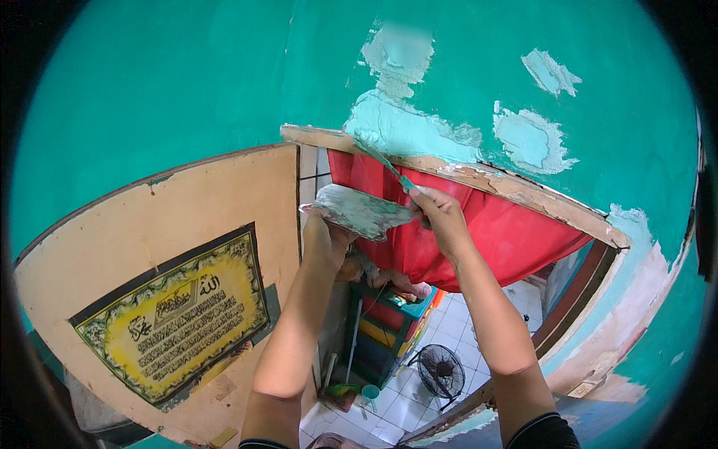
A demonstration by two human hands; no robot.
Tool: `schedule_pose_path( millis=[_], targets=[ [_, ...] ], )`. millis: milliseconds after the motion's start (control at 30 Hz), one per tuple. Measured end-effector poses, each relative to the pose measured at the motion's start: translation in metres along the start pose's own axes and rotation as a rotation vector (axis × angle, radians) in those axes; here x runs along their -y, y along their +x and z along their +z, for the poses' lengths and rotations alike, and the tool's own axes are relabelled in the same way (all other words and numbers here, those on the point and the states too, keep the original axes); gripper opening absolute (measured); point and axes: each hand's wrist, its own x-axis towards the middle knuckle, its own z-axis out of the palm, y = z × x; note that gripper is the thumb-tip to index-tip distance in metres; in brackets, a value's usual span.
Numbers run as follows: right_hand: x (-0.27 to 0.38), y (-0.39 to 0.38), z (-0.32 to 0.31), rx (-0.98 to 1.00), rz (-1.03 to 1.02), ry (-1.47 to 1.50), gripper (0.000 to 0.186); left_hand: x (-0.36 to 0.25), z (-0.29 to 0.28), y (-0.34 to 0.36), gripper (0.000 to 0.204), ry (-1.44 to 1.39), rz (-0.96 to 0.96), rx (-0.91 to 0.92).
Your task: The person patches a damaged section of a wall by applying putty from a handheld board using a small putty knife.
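My right hand [441,217] grips a putty knife [387,164] by its handle. The knife slants up and left, its blade at the lower left edge of a pale green putty patch [407,133] on the green wall, just above the wooden door frame [493,179]. Lower down, my left hand [323,238] holds a flat board [357,209] smeared with putty. The board's right end comes close to my right hand; whether they touch I cannot tell. More putty patches [531,141] show on the wall to the right.
A red curtain [456,239] hangs in the doorway under the frame. At left is a tan door panel [273,191] bearing a yellow, black-bordered poster [187,318]. Down on the white tiled floor stand a black fan [441,370], a drawer cabinet [374,329] and a small green cup [370,393].
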Motion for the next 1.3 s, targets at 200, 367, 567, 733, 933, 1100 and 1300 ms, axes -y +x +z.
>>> schedule_pose_path(
  millis=[200,367,567,733,933,1100,1300],
  targets=[
    [-0.019,0.027,0.017,-0.05,-0.013,-0.001,0.032,-0.016,-0.016,0.03,0.043,0.002,-0.02,0.051],
    [-0.031,0.039,0.023,-0.071,-0.01,-0.026,0.034,-0.018,-0.025,0.046,0.047,0.03,-0.015,0.033],
    [-0.034,0.053,0.03,-0.119,0.0,0.022,0.037,-0.019,-0.032,0.067,0.049,-0.015,-0.045,0.123],
    [-0.035,0.05,0.043,-0.183,0.026,0.065,0.043,-0.022,-0.029,0.07,0.048,0.018,-0.037,0.151],
    [-0.036,0.046,0.047,-0.262,0.027,0.117,0.045,-0.015,-0.027,0.08,0.045,-0.006,-0.051,0.144],
    [-0.037,0.047,0.043,-0.234,0.016,0.159,0.044,-0.011,-0.026,0.088,0.042,-0.035,-0.053,0.169],
    [-0.034,0.042,0.051,-0.315,0.03,0.17,0.045,-0.007,-0.027,0.094,0.04,-0.034,-0.069,0.212]
  ],
)
